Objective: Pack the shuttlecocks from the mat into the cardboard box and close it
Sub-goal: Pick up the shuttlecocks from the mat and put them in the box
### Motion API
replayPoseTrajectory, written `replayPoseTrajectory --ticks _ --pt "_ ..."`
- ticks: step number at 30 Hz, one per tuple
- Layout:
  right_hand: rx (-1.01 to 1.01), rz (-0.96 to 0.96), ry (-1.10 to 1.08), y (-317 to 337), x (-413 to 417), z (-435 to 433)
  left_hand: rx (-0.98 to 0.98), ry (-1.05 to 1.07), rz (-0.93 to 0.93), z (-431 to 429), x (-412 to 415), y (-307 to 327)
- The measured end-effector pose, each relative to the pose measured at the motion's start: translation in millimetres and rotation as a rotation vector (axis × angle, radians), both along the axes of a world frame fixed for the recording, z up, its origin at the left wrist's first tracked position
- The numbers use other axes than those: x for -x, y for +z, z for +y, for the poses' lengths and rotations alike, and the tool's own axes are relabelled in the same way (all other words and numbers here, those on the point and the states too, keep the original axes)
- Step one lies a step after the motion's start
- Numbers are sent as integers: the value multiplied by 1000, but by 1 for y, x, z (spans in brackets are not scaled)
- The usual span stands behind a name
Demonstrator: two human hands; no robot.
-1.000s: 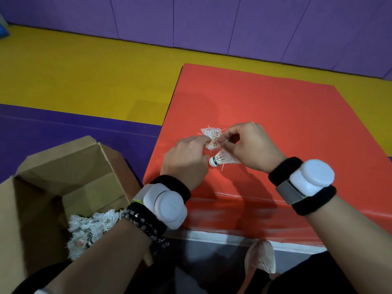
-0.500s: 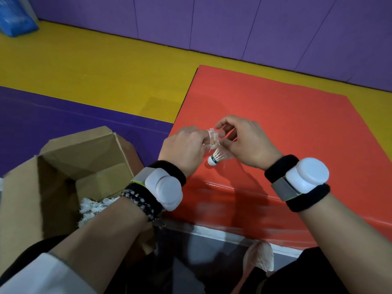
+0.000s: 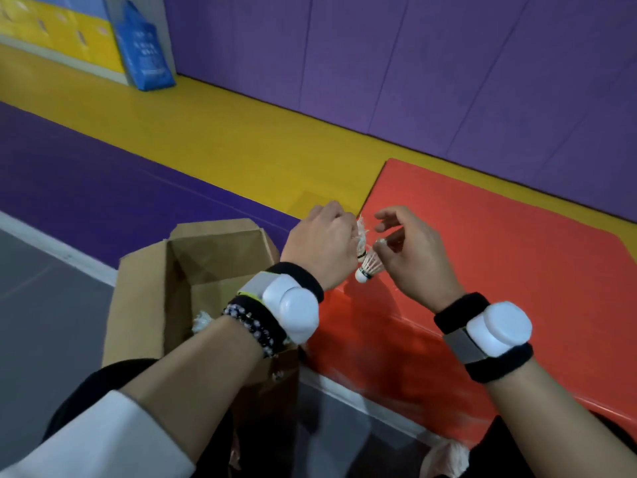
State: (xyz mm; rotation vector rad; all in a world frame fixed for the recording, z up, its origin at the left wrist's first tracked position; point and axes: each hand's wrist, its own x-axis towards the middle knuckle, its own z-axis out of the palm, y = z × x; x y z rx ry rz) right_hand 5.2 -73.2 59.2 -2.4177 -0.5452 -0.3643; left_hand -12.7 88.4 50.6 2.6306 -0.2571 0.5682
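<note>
Shifted leftward since a second ago, now aloft over the left edge of the red mat [image 3: 517,270], beside the open cardboard box [image 3: 144,288]: white feather shuttlecock [image 3: 369,267], frayed skirt, dark-banded cork. Long axis diagonal, cork down-left, skirt up-right. Left hand [image 3: 320,246] clamped on a second shuttlecock [image 3: 361,232]; right hand [image 3: 410,250] loosely curled, fingers parted, grip impossible to tell.

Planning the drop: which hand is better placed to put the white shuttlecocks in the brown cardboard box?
Left. The left hand grips the white feather shuttlecocks and is nearer the open brown cardboard box; the right hand hangs over the red mat.
</note>
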Motion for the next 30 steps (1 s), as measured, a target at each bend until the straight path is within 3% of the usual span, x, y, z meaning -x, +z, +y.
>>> replayPoseTrajectory --ticks 10,22,30 --pt "-33 -59 115 34 25 89 22 122 -92 92 41 19" --pt "-86 -77 267 -1 -6 165 -183 349 65 139 29 10" --pt "-61 68 419 -17 -26 197 -305 482 143 171 62 3"
